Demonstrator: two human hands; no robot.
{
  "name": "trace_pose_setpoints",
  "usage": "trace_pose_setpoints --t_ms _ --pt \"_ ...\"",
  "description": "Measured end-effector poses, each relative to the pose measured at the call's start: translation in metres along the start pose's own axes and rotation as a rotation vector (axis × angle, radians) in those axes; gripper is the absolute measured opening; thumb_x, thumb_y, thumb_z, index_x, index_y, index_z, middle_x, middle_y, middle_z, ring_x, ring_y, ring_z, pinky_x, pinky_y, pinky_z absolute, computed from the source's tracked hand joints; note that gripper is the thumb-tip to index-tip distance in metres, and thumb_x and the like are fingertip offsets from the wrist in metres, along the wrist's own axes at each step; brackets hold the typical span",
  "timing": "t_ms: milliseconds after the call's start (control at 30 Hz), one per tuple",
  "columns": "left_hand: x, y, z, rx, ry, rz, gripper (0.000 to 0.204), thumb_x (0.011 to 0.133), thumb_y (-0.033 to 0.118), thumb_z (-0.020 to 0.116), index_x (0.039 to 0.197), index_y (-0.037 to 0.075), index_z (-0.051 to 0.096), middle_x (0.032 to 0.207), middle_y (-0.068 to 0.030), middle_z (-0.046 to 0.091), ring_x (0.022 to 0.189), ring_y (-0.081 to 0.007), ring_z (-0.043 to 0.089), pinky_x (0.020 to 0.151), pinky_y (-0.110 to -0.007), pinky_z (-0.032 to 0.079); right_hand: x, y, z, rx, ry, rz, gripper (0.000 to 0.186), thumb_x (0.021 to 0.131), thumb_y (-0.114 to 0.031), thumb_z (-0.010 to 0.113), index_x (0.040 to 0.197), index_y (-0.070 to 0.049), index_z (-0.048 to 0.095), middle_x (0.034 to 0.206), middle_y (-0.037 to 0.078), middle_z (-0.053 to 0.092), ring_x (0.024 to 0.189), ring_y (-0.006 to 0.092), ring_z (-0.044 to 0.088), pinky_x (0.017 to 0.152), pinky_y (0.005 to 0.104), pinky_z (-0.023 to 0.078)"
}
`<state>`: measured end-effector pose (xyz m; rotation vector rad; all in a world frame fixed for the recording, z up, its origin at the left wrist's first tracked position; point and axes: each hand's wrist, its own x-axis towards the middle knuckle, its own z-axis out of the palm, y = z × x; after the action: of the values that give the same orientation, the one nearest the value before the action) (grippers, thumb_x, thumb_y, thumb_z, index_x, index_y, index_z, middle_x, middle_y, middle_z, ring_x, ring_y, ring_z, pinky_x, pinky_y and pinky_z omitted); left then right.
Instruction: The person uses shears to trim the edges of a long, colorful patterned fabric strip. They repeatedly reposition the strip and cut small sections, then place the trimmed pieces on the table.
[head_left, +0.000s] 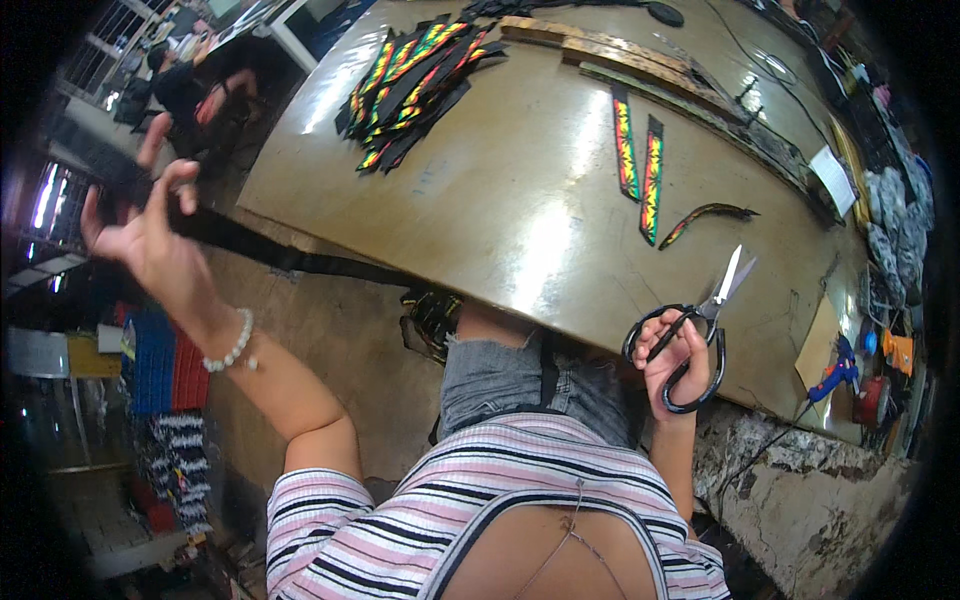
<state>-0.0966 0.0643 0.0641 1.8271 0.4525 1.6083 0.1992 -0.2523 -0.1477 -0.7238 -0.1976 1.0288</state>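
My left hand (pixel 165 235) is raised at the far left, a beaded bracelet on its wrist and some fingers stretched out. A long black strap (pixel 300 262) hangs in the air from this hand to the table's near edge; the exact grip is partly hidden. My right hand (pixel 672 355) holds black-handled scissors (pixel 712 308) over the near table edge, blades slightly apart and pointing away from me. Beyond them lie two patterned strips (pixel 651 180) in red, yellow and green, and a curved narrow piece (pixel 705 213).
A pile of patterned strips (pixel 415 85) lies at the far left of the table (pixel 460 220). Wooden bars (pixel 640 70) cross its far right part. A blue glue gun (pixel 838 372) sits by the right edge. Another person (pixel 185 85) sits at the far left.
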Motion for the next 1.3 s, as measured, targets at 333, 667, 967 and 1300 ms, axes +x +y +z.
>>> trace_pose_setpoints --t_ms 333,667,967,1300 --pt "-0.020 0.029 0.080 0.901 -0.497 0.272 0.038 0.087 -0.008 0.041 0.118 0.006 0.058 0.097 -0.0129 0.061 0.083 -0.0207 0.054 0.080 -0.031 0.043 -0.007 -0.002 -0.002 -0.363 -0.067 -0.055 0.057 0.103 -0.048 0.033 0.122 0.004 0.049 0.124 0.022 0.056 0.094 0.0225 0.063 0.064 0.0303 0.055" --pt "-0.033 -0.043 0.175 1.015 -0.677 0.629 0.059 0.083 -0.001 0.049 0.135 0.025 0.053 0.120 -0.0107 0.056 0.094 -0.0289 0.056 0.087 -0.041 0.046 -0.116 -0.118 -0.124 -0.420 0.669 -0.230 0.042 0.099 -0.048 0.042 0.097 -0.008 0.055 0.142 0.021 0.048 0.120 0.0369 0.056 0.079 0.0395 0.052" --pt "-0.068 -0.037 0.202 0.547 -0.908 0.361 0.053 0.082 -0.006 0.046 0.129 0.019 0.051 0.105 -0.0170 0.055 0.093 -0.0338 0.056 0.084 -0.042 0.047 -0.105 -0.109 -0.063 -0.661 0.722 -0.392 0.044 0.100 -0.046 0.043 0.104 -0.003 0.050 0.109 0.023 0.066 0.078 0.0243 0.068 0.068 0.0294 0.053" --pt "-0.154 0.000 0.233 0.184 -1.030 0.094 0.030 0.083 0.000 0.057 0.113 0.007 0.057 0.112 -0.0191 0.049 0.109 -0.0361 0.049 0.093 -0.042 0.043 0.056 -0.039 0.051 -0.381 0.129 -0.461 0.033 0.080 0.004 0.073 0.103 -0.003 0.049 0.095 0.003 0.055 0.088 0.0117 0.058 0.079 0.0260 0.049"
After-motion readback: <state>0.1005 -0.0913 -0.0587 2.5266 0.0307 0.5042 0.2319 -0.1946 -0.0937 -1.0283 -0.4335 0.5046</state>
